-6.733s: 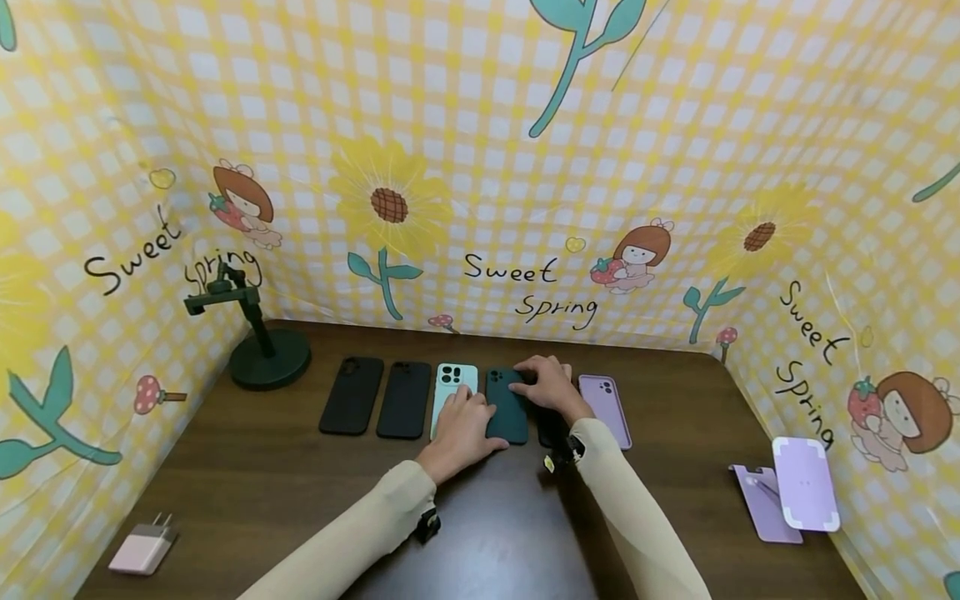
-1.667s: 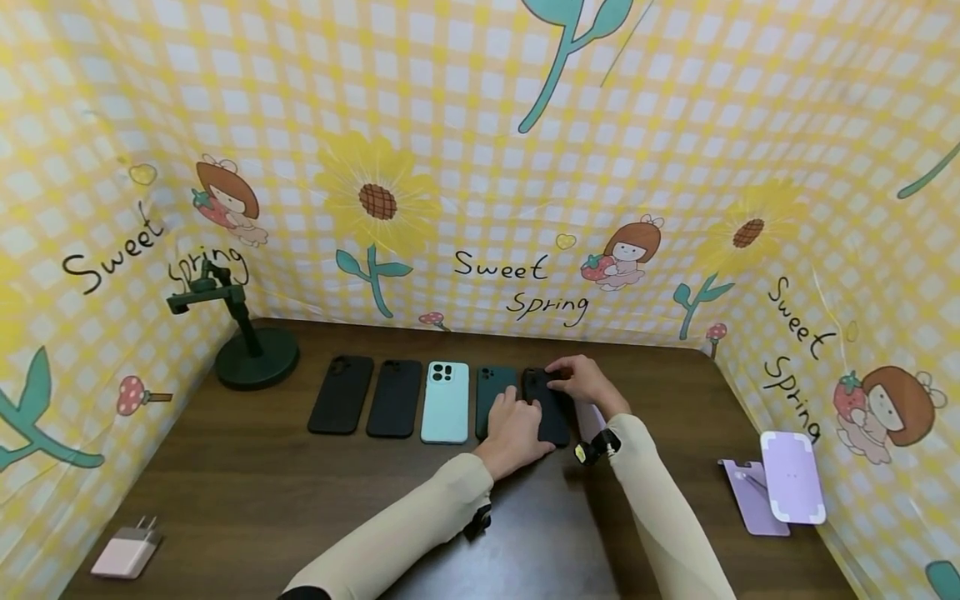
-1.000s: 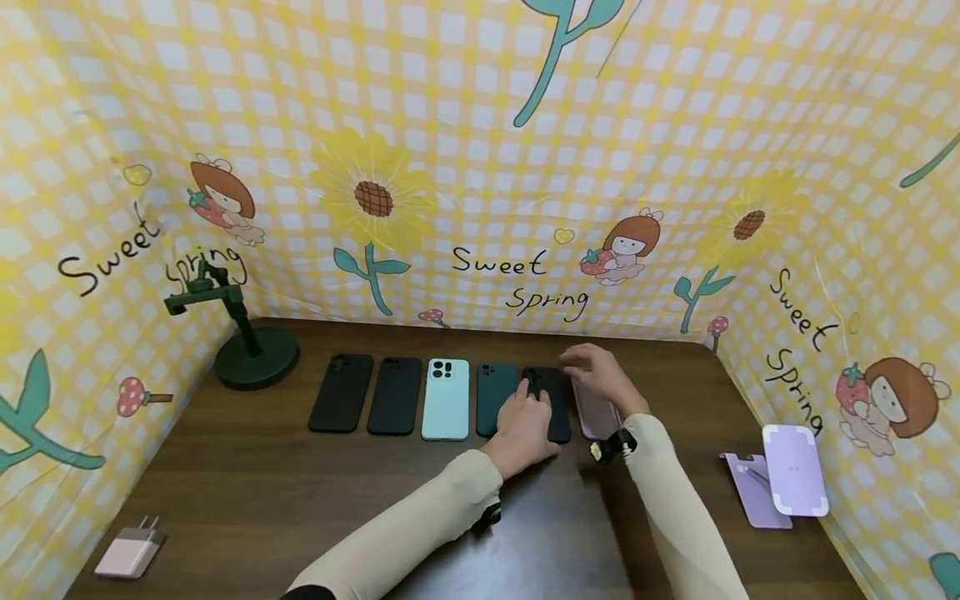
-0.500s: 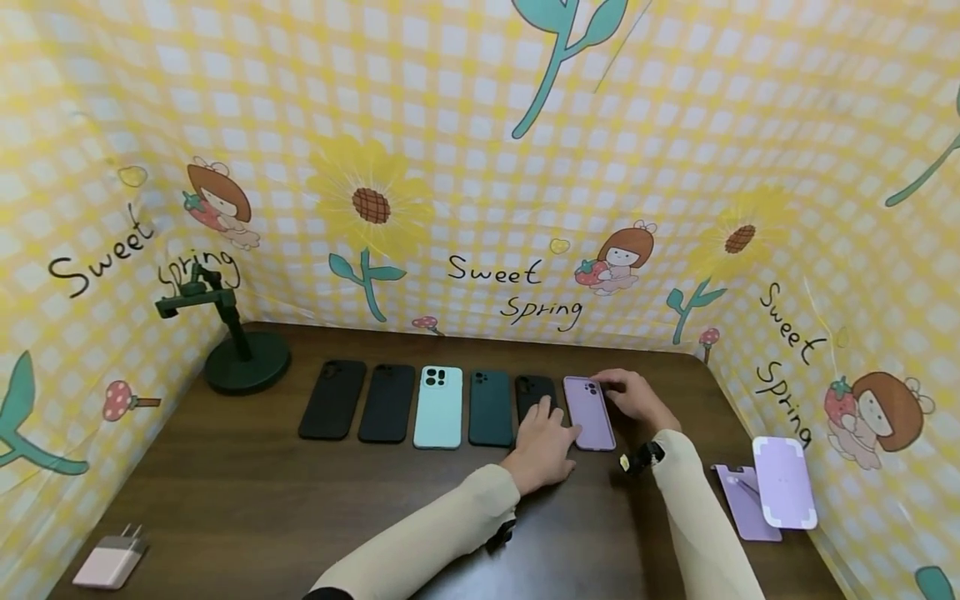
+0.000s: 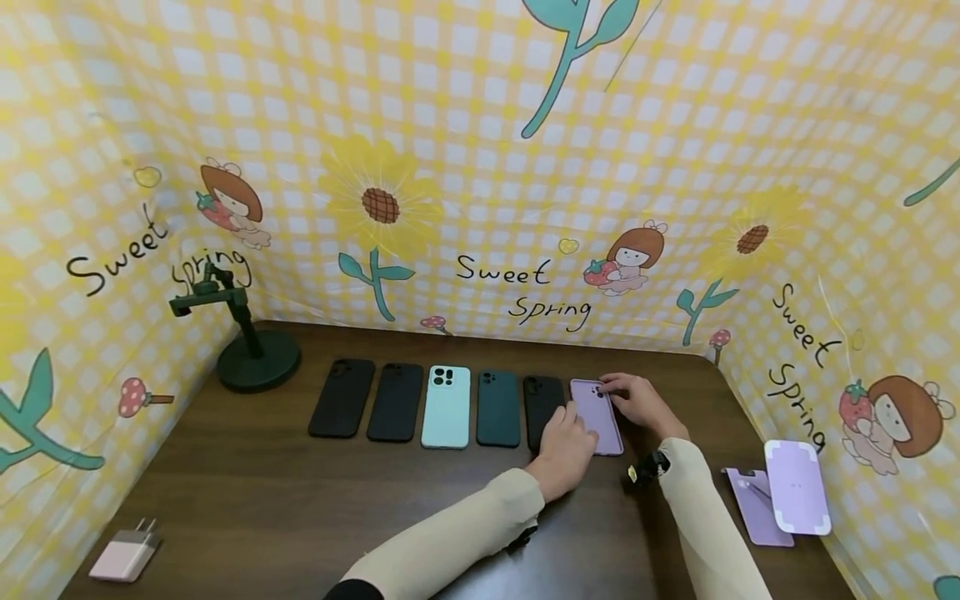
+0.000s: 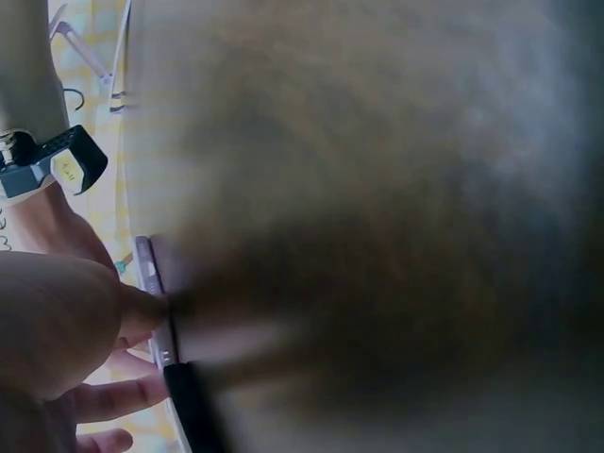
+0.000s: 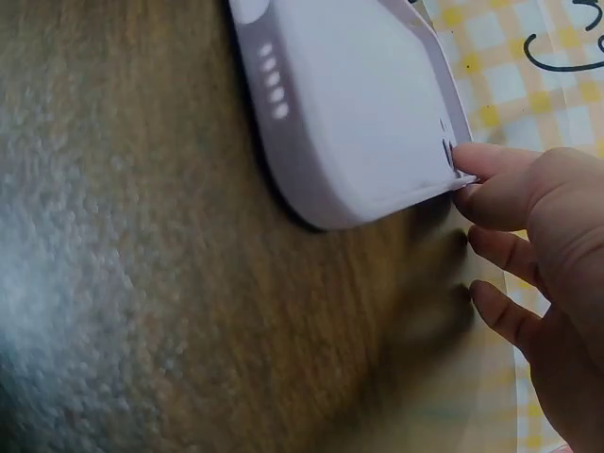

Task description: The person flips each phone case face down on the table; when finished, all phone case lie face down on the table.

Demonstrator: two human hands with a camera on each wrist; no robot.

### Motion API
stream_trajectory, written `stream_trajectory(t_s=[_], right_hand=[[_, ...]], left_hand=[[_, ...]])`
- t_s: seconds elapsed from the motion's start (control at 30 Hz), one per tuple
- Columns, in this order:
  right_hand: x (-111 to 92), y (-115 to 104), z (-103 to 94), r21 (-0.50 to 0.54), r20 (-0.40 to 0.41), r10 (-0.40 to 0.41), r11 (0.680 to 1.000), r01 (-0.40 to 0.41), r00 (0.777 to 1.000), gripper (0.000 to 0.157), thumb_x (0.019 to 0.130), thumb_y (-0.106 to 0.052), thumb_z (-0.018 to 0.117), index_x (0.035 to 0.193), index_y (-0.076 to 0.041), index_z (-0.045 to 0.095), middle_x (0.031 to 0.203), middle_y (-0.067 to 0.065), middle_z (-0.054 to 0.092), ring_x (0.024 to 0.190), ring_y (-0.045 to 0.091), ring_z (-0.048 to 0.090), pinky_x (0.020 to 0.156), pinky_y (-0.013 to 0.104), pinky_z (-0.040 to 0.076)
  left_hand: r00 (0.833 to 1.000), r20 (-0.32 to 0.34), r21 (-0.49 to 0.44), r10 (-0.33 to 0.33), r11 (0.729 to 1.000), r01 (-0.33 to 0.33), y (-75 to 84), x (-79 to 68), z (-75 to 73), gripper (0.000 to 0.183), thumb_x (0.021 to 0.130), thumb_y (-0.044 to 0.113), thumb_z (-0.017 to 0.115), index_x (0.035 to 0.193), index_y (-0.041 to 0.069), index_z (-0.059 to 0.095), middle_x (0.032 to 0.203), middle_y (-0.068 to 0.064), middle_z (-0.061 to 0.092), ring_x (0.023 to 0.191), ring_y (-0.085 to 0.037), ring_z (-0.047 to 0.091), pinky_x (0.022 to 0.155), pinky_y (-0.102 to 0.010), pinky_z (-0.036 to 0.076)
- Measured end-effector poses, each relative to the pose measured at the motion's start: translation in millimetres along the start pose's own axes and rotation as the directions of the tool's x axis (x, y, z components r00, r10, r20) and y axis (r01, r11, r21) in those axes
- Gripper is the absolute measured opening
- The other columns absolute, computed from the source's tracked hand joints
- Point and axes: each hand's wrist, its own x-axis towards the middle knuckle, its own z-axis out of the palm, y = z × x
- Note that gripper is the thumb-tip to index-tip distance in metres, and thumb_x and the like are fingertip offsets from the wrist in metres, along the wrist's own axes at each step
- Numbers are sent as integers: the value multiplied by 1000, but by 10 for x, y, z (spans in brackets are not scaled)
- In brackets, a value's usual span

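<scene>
A lilac phone case (image 5: 594, 417) lies at the right end of a row of phone cases, its hollow side up in the right wrist view. My right hand (image 5: 642, 402) pinches its rim at the upper right corner between thumb and finger. My left hand (image 5: 566, 450) rests at its lower left side, fingers fairly straight and a thumb touching its edge in the left wrist view. Partly covered by that hand is a black phone case (image 5: 542, 398). Leftward follow a dark teal case (image 5: 498, 408), a mint case (image 5: 446, 408) and two black cases (image 5: 394, 402).
A dark green stand (image 5: 255, 358) is at the back left. A pink and grey charger plug (image 5: 126, 557) lies at the front left, and a lilac folding stand (image 5: 795, 487) at the right. Patterned yellow cloth (image 5: 480, 183) surrounds the brown table (image 5: 300, 508).
Both hands have moved right along the row, from the teal case past the black one to the lilac case. The right hand has taken hold of the lilac case's corner.
</scene>
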Motion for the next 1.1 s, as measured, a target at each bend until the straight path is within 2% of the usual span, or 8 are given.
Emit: stream_trajectory(t_s=[0.2, 0.33, 0.5, 0.63, 0.73, 0.9, 0.97, 1.1], right_hand=[[-24, 19, -36, 45, -12, 15, 999, -14, 1000, 27, 93, 9, 62, 116, 4, 75, 128, 24, 70, 122, 45, 64, 99, 58, 52], [-50, 11, -77, 135, 4, 64, 989, -64, 998, 31, 94, 9, 60, 124, 5, 70, 127, 27, 69, 119, 44, 65, 92, 45, 57], [-89, -36, -183, 427, 86, 205, 877, -221, 975, 37, 101, 6, 53, 137, 6, 61, 141, 32, 58, 111, 27, 70, 77, 32, 61], [-71, -95, -267, 562, 62, 212, 800, -210, 975, 42, 103, 3, 53, 145, 7, 52, 148, 31, 52, 101, 4, 68, 77, 29, 61], [-52, -107, -249, 697, 59, 191, 694, -177, 980, 48, 105, 0, 51, 152, 6, 43, 151, 18, 55, 104, -3, 67, 82, 25, 60], [-39, -46, -44, 931, 74, 64, 355, -91, 995, 53, 108, 2, 42, 159, -9, 37, 148, -12, 58, 123, 1, 63, 95, 23, 56], [-45, -27, 54, 967, 43, -5, 250, -41, 999, 54, 108, 2, 40, 160, -13, 36, 149, -13, 58, 129, 2, 60, 97, 22, 55], [-64, -17, 206, 985, -17, -104, 169, 35, 994, 60, 110, -5, 39, 166, -10, 17, 154, -12, 53, 132, 4, 58, 95, 21, 55]], left_hand=[[999, -42, 32, -25, 999, 27, 49, 29, 5, 8, 99, 29, 66, 97, 32, 73, 98, 6, 72, 105, -18, 47, 96, -35, 36], [993, -119, 29, -14, 999, 18, 52, 15, -42, 9, 98, 27, 66, 97, 31, 74, 97, 4, 74, 108, -20, 51, 104, -39, 37], [982, -186, -16, -23, 1000, 21, -13, -30, -143, 7, 94, 37, 71, 99, 32, 74, 93, 2, 76, 102, -22, 55, 104, -39, 41], [972, -234, -97, -36, 995, 14, -149, -56, -234, 17, 96, 47, 69, 101, 32, 75, 91, 2, 76, 93, -20, 58, 96, -36, 46], [967, -248, -179, -52, 984, 7, -260, -91, -309, 20, 98, 49, 65, 100, 32, 74, 91, 4, 75, 88, -18, 59, 90, -34, 48], [963, -265, -260, -58, 965, -13, -367, -154, -361, 20, 99, 48, 65, 93, 30, 71, 88, 5, 72, 86, -17, 59, 86, -33, 50], [961, -274, -273, -45, 961, -33, -374, -172, -354, 20, 99, 47, 66, 92, 29, 70, 88, 5, 72, 84, -16, 59, 85, -33, 51], [960, -280, -284, -24, 957, -58, -360, -192, -316, 19, 99, 46, 67, 91, 28, 70, 87, 6, 73, 82, -16, 58, 84, -32, 51]])
